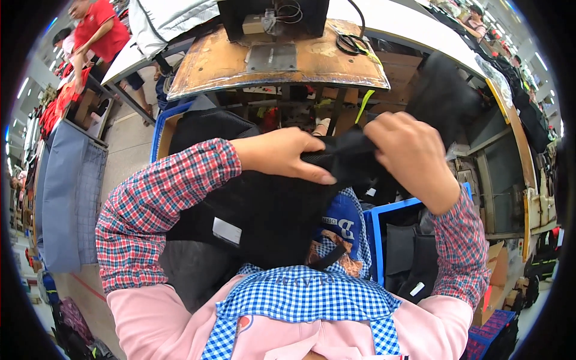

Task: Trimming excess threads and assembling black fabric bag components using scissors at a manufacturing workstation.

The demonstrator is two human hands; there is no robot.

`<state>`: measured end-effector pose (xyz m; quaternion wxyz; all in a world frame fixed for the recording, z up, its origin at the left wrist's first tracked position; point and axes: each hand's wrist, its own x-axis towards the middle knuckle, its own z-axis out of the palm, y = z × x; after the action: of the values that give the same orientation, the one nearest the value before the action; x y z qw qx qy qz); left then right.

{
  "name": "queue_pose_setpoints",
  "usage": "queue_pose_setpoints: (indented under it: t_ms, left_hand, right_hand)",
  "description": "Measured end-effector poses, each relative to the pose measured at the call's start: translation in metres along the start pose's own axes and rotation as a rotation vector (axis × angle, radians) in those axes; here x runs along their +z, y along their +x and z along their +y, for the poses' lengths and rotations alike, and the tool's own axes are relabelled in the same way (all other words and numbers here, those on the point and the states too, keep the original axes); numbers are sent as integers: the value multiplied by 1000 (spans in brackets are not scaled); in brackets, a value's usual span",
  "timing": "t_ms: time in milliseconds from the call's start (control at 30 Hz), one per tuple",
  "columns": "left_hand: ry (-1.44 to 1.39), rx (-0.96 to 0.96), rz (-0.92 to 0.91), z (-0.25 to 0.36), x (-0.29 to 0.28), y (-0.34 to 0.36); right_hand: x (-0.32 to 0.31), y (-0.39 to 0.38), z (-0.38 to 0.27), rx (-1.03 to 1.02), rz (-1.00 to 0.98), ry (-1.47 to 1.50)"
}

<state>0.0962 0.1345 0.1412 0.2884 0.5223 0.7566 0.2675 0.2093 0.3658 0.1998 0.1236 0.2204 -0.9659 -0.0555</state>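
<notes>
Dark lettering [300, 281] runs across the checked apron bib [312, 303]; more letters [344, 227] sit on the blue panel [339, 207]. White label [227, 231] on black fabric [273, 210], white tag [417, 289] in blue bin [376, 246]: seemingly unreadable.

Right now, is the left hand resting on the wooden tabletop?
No, the left hand is on the black fabric, nearer the person's body than the wooden tabletop.

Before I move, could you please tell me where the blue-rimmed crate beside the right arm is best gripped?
Probably the crate's left rim, coming from the checked apron: that edge shows plainly, whereas the right sleeve hides much of the opposite side and black pieces lie inside.
</notes>
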Motion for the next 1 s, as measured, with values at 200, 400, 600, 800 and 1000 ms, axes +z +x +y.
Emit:
queue_pose_setpoints:
  t_ms: [200,400,600,800,1000]
  left_hand:
    - [-195,63,-7,40,12,13]
    - [-125,-62,39,4,22,23]
    - [-122,14,48,12,29,7]
    - [-60,21,86,25,14,-5]
    - [42,-171,153,-15,-36,-40]
  right_hand:
    - [84,-93,-38,363,501,145]
    - [30,-118,-92,306,-286,1297]
    - [-47,-72,-31,352,1,1213]
    - [107,-27,5,156,-596,1260]
    - [107,27,9,375,-237,1169]
